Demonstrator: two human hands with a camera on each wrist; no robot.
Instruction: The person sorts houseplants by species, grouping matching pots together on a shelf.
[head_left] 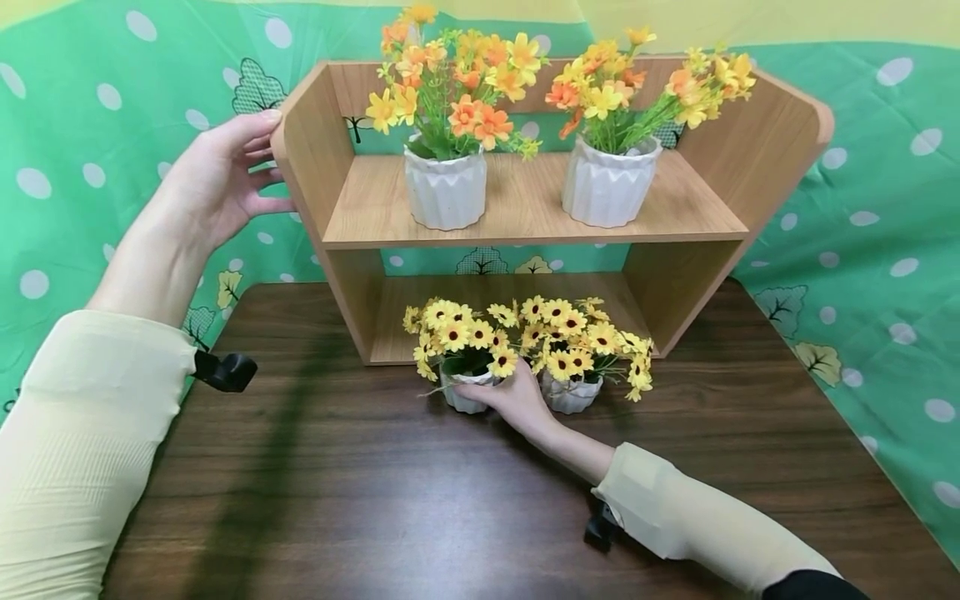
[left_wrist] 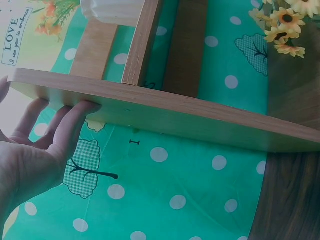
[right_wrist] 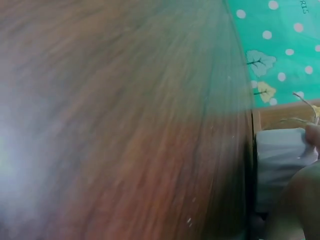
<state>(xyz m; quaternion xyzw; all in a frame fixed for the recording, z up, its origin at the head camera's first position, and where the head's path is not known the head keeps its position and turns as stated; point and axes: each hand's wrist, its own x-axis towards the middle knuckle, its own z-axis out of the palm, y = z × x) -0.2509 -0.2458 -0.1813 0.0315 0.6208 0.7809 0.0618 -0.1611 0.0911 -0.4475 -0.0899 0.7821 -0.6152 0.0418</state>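
My left hand [head_left: 217, 179] touches the outer side of a two-tier wooden shelf [head_left: 532, 236]; the left wrist view shows fingertips on the side panel [left_wrist: 165, 117]. My right hand [head_left: 525, 404] holds the left of two white flower pots [head_left: 461, 400] with yellow dark-centred daisies. Its thumb lies across the front of the pot, near the rim; the far fingers are hidden. Just right of that hand, a second pot of the same daisies [head_left: 572, 395] stands at the shelf's lower front edge. In the right wrist view the held pot [right_wrist: 280, 155] shows only in part.
On the upper tier stand two white pots with orange and yellow flowers, a left one [head_left: 446, 192] and a right one [head_left: 611, 183]. The shelf rests at the back of a dark wooden table [head_left: 420, 500]. Behind hangs a green dotted cloth [head_left: 900, 225].
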